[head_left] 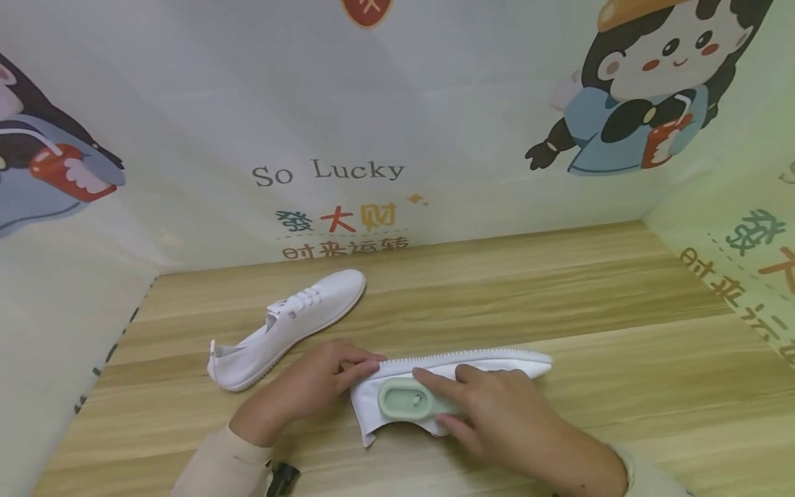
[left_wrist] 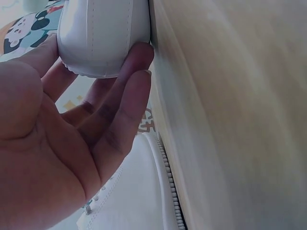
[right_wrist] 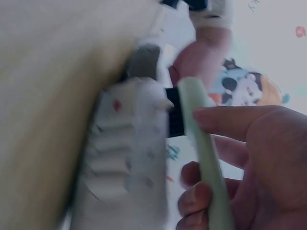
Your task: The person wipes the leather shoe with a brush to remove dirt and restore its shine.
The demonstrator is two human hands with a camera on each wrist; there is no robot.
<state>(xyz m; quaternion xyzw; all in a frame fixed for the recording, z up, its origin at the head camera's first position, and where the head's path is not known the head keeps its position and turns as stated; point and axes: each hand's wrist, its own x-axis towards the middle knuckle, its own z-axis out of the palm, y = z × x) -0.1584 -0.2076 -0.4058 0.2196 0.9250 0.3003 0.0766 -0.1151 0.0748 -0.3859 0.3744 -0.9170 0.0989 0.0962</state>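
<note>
A white lace-up shoe (head_left: 368,404) lies on its side on the wooden table, its sole edge facing away from me. My left hand (head_left: 307,383) holds it by the heel; in the left wrist view, the thumb and fingers close round the heel (left_wrist: 103,38). In my right hand (head_left: 512,417) is a light green brush (head_left: 397,399), gripped by its handle with the index finger stretched along the back. The right wrist view shows the brush's dark bristles (right_wrist: 175,112) against the shoe's side. That view is somewhat blurred.
A second white shoe (head_left: 317,307) stands upright behind my left hand, toe pointing to the back right. Printed sheets (head_left: 466,138) wall in the back and sides of the wooden table (head_left: 621,290). A black object (head_left: 283,478) shows by the left sleeve.
</note>
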